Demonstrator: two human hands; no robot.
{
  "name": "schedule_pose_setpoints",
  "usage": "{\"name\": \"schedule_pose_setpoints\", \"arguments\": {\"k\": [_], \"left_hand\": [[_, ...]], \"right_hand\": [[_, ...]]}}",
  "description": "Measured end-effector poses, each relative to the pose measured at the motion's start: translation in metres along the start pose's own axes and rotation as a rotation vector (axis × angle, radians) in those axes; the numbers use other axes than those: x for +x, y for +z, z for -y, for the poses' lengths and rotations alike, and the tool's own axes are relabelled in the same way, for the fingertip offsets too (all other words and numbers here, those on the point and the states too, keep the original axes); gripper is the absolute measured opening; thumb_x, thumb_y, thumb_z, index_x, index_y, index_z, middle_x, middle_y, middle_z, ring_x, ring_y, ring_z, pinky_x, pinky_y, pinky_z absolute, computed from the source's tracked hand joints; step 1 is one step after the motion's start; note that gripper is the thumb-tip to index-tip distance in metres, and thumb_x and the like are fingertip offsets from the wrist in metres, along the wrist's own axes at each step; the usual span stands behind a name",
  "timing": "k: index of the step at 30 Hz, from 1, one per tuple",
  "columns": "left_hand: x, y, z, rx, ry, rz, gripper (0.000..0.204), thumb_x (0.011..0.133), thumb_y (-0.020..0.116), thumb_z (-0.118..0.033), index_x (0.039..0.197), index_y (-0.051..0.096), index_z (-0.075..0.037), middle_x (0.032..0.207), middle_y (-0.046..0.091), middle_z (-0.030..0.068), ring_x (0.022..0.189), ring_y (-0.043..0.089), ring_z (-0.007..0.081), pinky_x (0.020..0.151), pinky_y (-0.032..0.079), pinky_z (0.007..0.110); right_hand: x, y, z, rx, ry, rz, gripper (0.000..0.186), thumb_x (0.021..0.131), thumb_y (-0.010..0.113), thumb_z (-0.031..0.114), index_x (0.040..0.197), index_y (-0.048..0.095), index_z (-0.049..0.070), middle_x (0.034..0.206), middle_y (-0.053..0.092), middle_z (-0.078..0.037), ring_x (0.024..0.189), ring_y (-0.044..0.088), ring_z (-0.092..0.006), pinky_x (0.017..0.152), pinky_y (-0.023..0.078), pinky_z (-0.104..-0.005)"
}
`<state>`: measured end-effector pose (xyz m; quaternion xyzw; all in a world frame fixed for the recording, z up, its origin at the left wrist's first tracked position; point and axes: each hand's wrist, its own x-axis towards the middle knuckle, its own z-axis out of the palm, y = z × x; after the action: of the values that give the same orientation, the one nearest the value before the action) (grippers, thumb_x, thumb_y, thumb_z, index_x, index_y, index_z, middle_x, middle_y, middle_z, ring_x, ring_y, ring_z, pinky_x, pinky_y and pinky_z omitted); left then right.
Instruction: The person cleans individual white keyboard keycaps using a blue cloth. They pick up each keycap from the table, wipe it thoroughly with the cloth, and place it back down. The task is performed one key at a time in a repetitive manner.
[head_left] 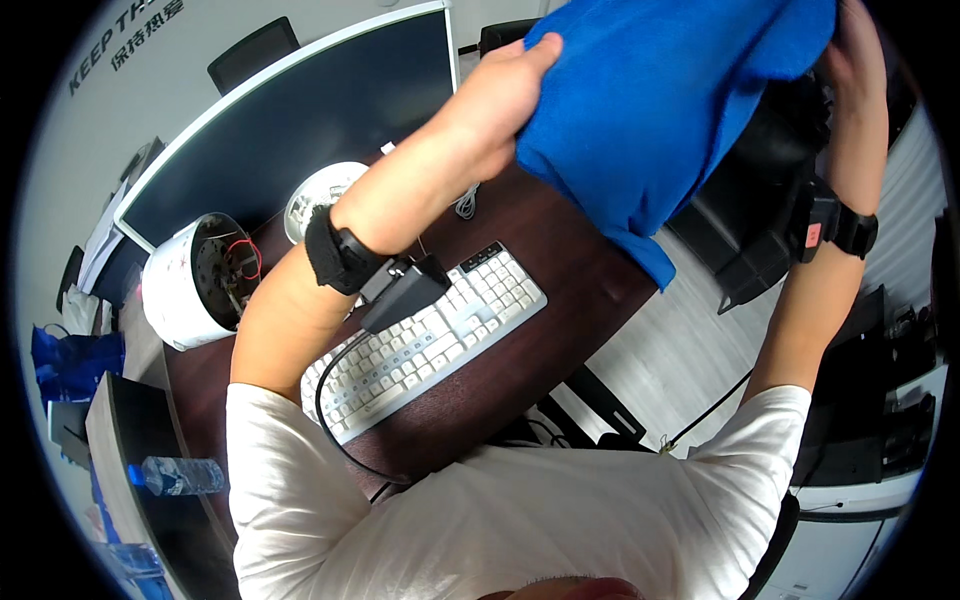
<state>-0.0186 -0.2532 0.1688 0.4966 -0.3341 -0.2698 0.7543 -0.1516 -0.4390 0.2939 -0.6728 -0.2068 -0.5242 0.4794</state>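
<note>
A blue cloth (650, 110) hangs stretched between my raised hands at the upper right. My left hand (505, 95) grips its left edge, thumb on top, the other fingers hidden behind the fabric. At the far right my right hand (852, 60) holds the opposite edge, most of its fingers hidden by the cloth and the picture's rim. One loose corner droops past the right edge of the dark wooden desk (570, 320). Below my left forearm lies a white keyboard (440, 345).
A large monitor (300, 120) stands at the back of the desk. Left of my forearm is an open white cylinder (180, 285) with wires inside; a round white container (320, 190) sits nearby. A plastic bottle (180, 476) lies at lower left. A black chair (740, 210) stands beyond the desk's right edge.
</note>
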Motion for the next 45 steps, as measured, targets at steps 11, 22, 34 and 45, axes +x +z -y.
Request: {"name": "schedule_pose_setpoints", "arguments": {"k": [11,22,34,45], "left_hand": [[-0.006,0.008,-0.009,0.025,0.261,0.205,0.034,0.095,0.044,-0.033,0.103,0.057,-0.003,0.095,0.063,0.0090,0.086,0.060,0.0142,0.080,0.049,0.030],[-0.006,-0.003,0.037,0.267,-0.035,0.280,0.033,0.094,0.046,-0.038,0.089,0.058,-0.008,0.074,0.057,-0.0015,0.071,0.055,0.0051,0.068,0.048,0.023],[-0.076,-0.027,0.067,0.535,0.039,0.343,0.036,0.092,0.047,-0.026,0.072,0.057,0.003,0.064,0.058,0.0178,0.058,0.058,0.0273,0.056,0.044,0.034],[-0.136,-0.058,0.066,0.714,0.298,0.051,0.033,0.089,0.053,-0.024,0.063,0.057,-0.003,0.055,0.054,0.0155,0.050,0.054,0.0303,0.047,0.040,0.037]], "right_hand": [[-0.003,-0.119,-0.073,-1.179,0.310,0.033,0.054,0.080,0.059,0.051,0.106,0.063,0.004,0.085,0.065,-0.017,0.079,0.063,-0.0308,0.078,0.049,-0.0413],[-0.094,0.035,-0.095,-0.130,0.269,0.500,0.056,0.090,0.042,0.053,0.119,0.054,0.007,0.106,0.060,-0.011,0.103,0.056,-0.0233,0.093,0.040,-0.0310],[-0.175,0.046,-0.094,0.074,0.597,0.764,0.048,0.081,0.061,0.048,0.064,0.046,0.006,0.062,0.043,0.000,0.057,0.043,-0.0096,0.051,0.032,-0.0231],[-0.265,0.073,-0.065,0.075,0.687,0.530,0.040,0.083,0.063,0.039,0.102,0.059,0.004,0.095,0.058,-0.007,0.090,0.053,-0.0164,0.084,0.039,-0.0279]]}}
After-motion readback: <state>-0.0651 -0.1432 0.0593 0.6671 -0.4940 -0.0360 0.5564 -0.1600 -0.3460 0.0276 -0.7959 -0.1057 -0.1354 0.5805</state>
